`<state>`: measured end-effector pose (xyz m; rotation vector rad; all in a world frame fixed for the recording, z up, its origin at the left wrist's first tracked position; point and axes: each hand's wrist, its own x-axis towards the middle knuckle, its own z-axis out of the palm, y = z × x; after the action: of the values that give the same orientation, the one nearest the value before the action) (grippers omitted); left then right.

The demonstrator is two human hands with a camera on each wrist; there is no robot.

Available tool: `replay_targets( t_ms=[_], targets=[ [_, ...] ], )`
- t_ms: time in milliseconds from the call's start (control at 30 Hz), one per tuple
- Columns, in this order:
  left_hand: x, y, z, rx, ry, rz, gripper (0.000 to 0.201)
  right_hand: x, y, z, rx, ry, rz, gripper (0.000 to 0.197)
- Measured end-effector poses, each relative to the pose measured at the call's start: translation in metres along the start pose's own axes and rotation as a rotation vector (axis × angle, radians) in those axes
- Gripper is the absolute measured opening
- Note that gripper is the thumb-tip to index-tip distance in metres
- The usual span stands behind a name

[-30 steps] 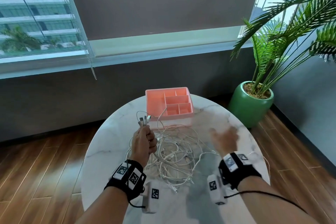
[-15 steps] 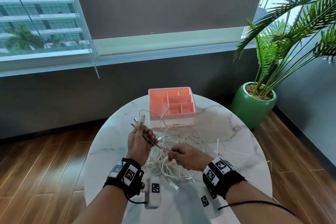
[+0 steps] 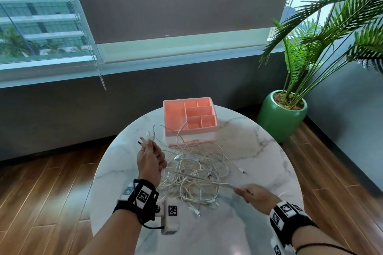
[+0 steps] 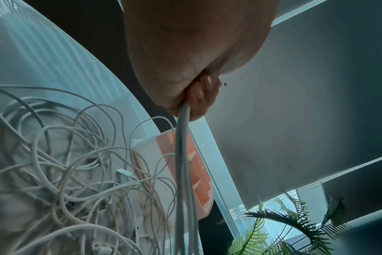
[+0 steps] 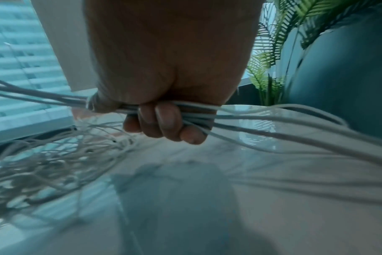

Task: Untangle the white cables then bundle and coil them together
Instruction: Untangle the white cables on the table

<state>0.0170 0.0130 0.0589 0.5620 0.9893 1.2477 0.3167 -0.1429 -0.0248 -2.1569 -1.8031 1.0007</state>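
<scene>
A tangle of white cables [image 3: 194,170] lies in the middle of the round marble table [image 3: 259,149]. My left hand [image 3: 150,159] is raised over the table's left part and grips several cables near their plug ends [image 3: 148,135], which stick up above the fist. A straight bunch of those cables [image 3: 199,177] runs taut from it down to my right hand [image 3: 251,193], which is curled round the same bunch near the table's front right. In the left wrist view the bunch [image 4: 183,155] hangs from the fist. In the right wrist view fingers [image 5: 164,122] wrap the strands, which trail off to the right.
A pink divided organiser box [image 3: 189,120] stands at the table's far side, with one cable draped over its front wall. A palm in a green pot [image 3: 281,116] is on the wooden floor to the right. Window and dark wall lie beyond.
My right hand came in from the right, took hold of the bunch beside the left hand, then slid along it toward the front right, stretching the strands straight. The left hand stayed put.
</scene>
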Motion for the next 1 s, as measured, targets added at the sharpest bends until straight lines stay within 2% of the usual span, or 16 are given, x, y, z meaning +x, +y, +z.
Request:
replay_targets(
  t_ms=[133,267,400,467,533,667,733,800,933,1000],
  targets=[
    [0.004,-0.001,-0.008,-0.024,0.021,-0.035,0.037,-0.013,0.040,-0.009,-0.042,0.041,0.169,0.047],
    [0.006,0.002,-0.011,-0.019,0.012,-0.024,0.038,-0.035,0.048,-0.013,-0.021,0.048,0.281,0.040],
    [0.002,0.001,-0.010,0.065,-0.032,-0.012,0.038,-0.043,0.047,0.000,-0.057,-0.093,0.326,0.043],
    [0.000,0.000,-0.011,0.110,-0.059,-0.013,0.039,-0.041,0.039,-0.006,-0.128,-0.207,0.345,0.029],
    [-0.002,-0.001,-0.011,0.142,-0.090,-0.022,0.039,-0.036,0.023,-0.020,-0.174,-0.248,0.334,0.023],
    [-0.006,-0.006,-0.013,0.183,-0.152,-0.035,0.039,-0.014,-0.023,-0.035,-0.089,-0.109,0.210,0.021],
    [-0.009,-0.011,-0.015,0.234,-0.191,-0.029,0.037,0.005,-0.047,-0.029,-0.066,-0.034,0.136,0.023],
    [-0.010,-0.016,-0.019,0.313,-0.211,-0.011,0.033,0.023,-0.071,-0.014,-0.066,-0.018,0.080,0.025],
    [-0.014,-0.020,-0.024,0.373,-0.199,-0.014,0.032,0.047,-0.088,0.021,-0.108,-0.023,0.142,0.024],
    [-0.018,-0.019,-0.025,0.341,-0.199,-0.032,0.032,0.054,-0.080,0.034,-0.132,-0.010,0.201,0.034]
  ],
)
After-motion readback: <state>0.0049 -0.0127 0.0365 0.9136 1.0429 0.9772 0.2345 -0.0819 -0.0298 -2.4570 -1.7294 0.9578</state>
